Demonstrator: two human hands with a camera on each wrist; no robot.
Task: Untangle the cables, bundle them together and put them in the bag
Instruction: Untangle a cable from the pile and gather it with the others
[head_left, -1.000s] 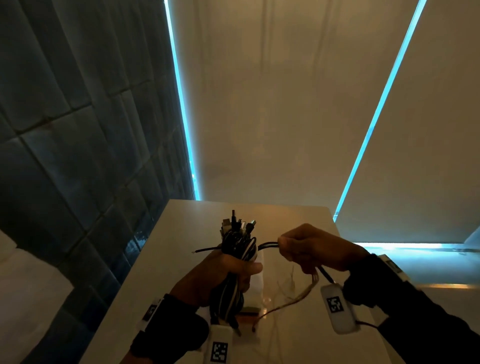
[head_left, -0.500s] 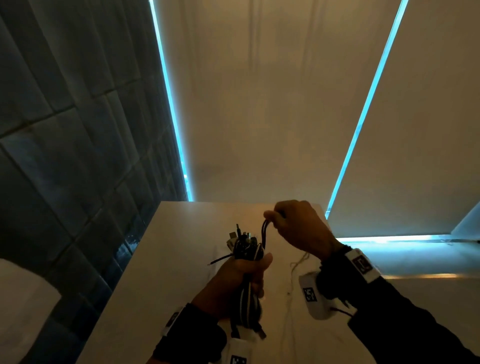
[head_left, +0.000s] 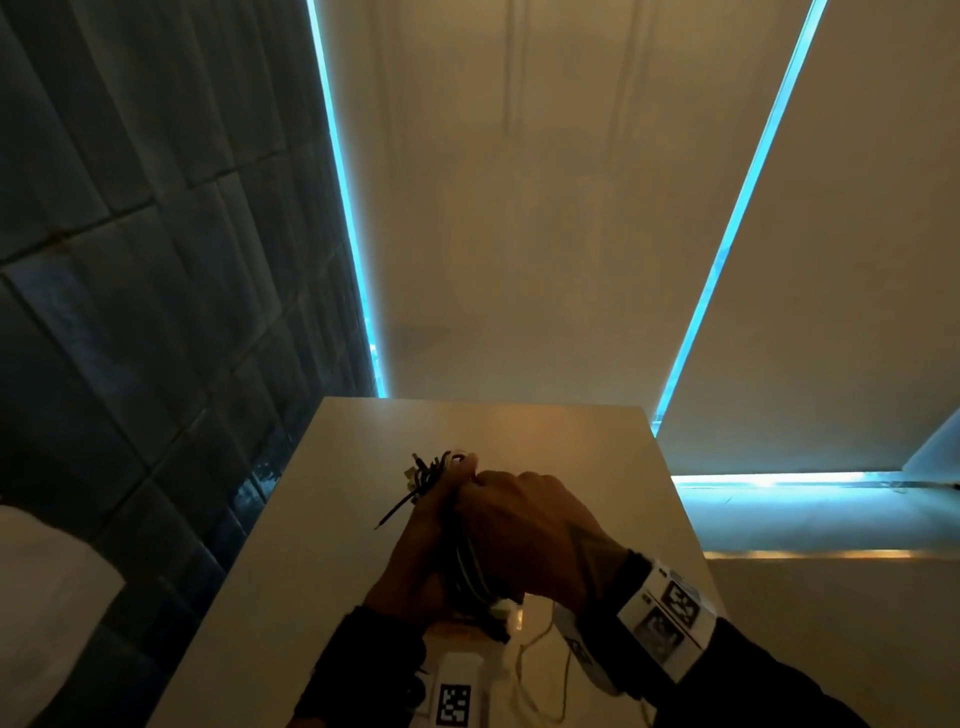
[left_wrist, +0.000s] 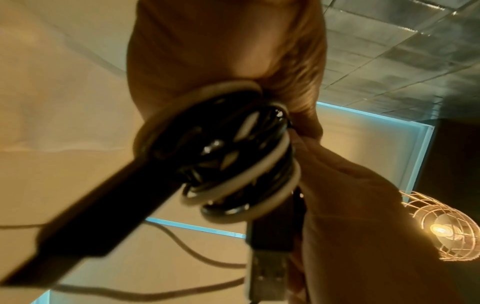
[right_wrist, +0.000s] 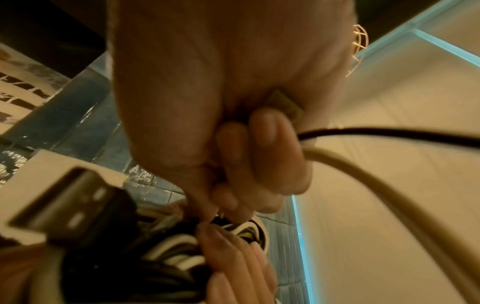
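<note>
A bundle of black and white cables (head_left: 462, 566) stands upright above the white table (head_left: 571, 452). My left hand (head_left: 415, 551) grips the bundle around its middle. My right hand (head_left: 524, 525) lies against the bundle's right side, fingers curled round it and round a black cable (right_wrist: 389, 132) and a pale cable (right_wrist: 363, 174). Plug ends (head_left: 421, 470) stick out at the top. In the left wrist view the looped ends (left_wrist: 233, 156) and a USB plug (left_wrist: 270, 267) hang down. I see no bag.
A dark tiled wall (head_left: 130, 312) runs along the table's left side. Pale blinds (head_left: 519, 208) with bright blue gaps stand behind it. A thin pale string (head_left: 535, 670) lies on the table near my wrists. A caged lamp (left_wrist: 446, 228) glows overhead.
My right hand has come down from above the bundle's top, where it held a black cable loop, and now closes on the bundle's right side next to my left hand.
</note>
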